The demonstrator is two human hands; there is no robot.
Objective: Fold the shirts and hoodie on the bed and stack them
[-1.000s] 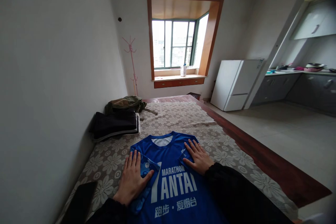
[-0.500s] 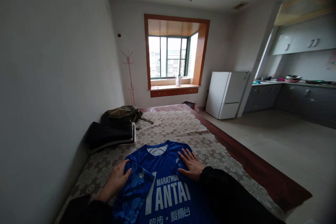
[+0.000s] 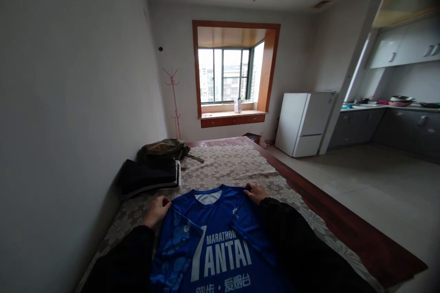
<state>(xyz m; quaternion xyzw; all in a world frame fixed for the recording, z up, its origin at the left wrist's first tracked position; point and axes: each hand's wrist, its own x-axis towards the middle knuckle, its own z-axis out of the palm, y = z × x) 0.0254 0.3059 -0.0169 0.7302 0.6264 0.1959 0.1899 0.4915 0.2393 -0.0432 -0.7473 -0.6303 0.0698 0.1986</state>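
Fingers of left hand (image 3: 156, 211) and right hand (image 3: 255, 192) pinching blue shirt (image 3: 216, 242) shoulders on bedspread (image 3: 227, 168).

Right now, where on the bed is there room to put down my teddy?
The flowery bed cover is bare beyond the blue shirt, between the shirt's collar and the far end of the bed. The left side by the wall is crowded: a black folded garment with an olive one behind it. The left hand and right hand pinch the shirt's shoulders.
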